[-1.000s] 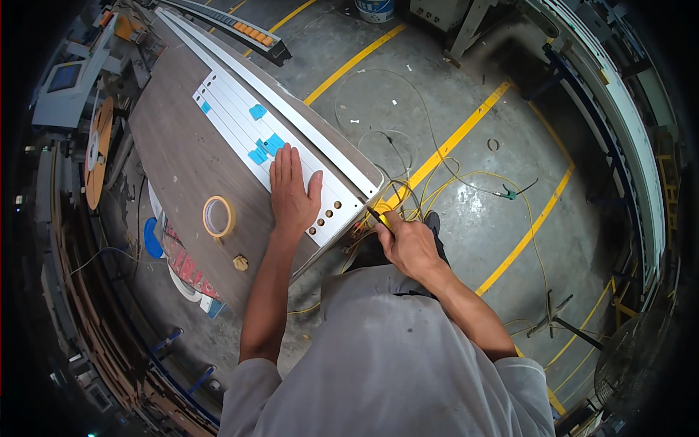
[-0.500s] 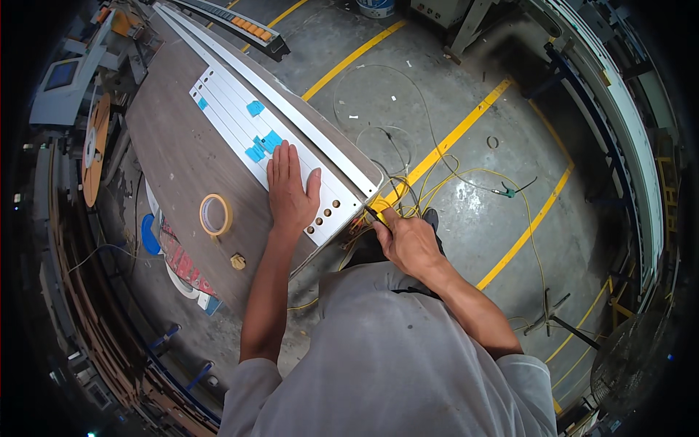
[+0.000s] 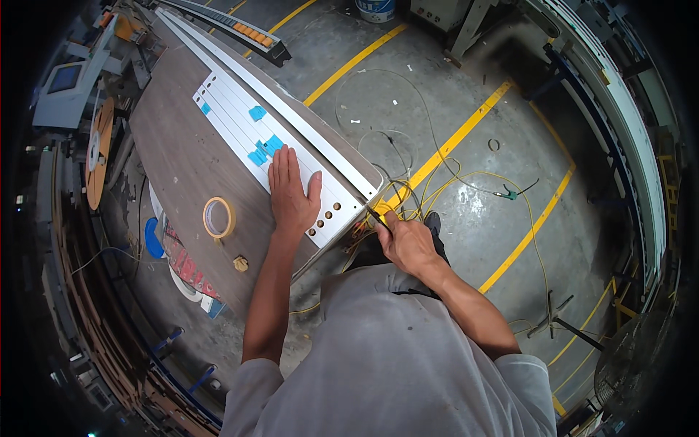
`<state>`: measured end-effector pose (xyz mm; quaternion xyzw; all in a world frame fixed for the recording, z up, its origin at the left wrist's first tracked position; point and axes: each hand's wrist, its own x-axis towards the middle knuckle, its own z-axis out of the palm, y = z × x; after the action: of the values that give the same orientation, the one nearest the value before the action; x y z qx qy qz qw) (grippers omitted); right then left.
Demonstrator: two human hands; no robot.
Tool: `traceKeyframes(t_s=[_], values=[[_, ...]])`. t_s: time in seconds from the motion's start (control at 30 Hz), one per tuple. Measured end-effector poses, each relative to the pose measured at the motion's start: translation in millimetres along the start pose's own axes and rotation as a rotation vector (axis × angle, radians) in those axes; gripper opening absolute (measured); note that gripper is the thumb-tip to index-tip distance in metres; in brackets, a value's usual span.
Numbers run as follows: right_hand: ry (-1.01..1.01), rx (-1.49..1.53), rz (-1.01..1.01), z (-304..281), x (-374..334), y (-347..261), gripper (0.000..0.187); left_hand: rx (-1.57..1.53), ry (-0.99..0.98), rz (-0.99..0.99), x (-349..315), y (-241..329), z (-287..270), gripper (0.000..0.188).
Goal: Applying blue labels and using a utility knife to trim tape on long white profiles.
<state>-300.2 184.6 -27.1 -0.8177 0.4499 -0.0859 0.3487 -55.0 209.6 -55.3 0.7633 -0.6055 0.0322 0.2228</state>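
Observation:
My left hand lies flat with its fingers stretched out on the white strips, which sit side by side on the brown board. Several round holes run across the strips' near end, and pieces of blue tape stick to them just beyond my fingertips. At the near right corner my right hand is closed around a thin dark hand tool. The tool's tip is at the end of the strips; its exact kind is hard to make out. A separate long white strip lies along the board's right edge.
A roll of yellowish tape and a small crumpled tan lump rest on the brown board. Yellow hoses and a green air gun lie on the floor to the right. A fan stands at lower right.
The view has shifted very slightly. My left hand still rests on the strips, and my right hand with the dark tool stays at the corner.

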Motion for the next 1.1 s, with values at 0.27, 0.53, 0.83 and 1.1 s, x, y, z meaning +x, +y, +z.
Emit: traceKeyframes(t_s=[0.27,0.53,0.83,1.1], values=[[-0.011,0.0,-0.038,-10.1,0.3,-1.7,0.02,0.02,0.004,0.017,-1.9,-4.3,2.8,0.067],[-0.052,-0.009,0.0,-12.1,0.5,-6.9,0.022,0.012,0.013,0.008,-1.2,-3.5,2.8,0.066],[0.076,-0.115,-0.078,5.9,-5.7,-1.1,0.021,0.022,0.01,0.002,-1.8,-3.3,2.1,0.064],[0.075,-0.046,0.101,-2.3,-38.2,6.1,0.023,0.006,0.016,0.003,1.1,-2.1,1.3,0.054]])
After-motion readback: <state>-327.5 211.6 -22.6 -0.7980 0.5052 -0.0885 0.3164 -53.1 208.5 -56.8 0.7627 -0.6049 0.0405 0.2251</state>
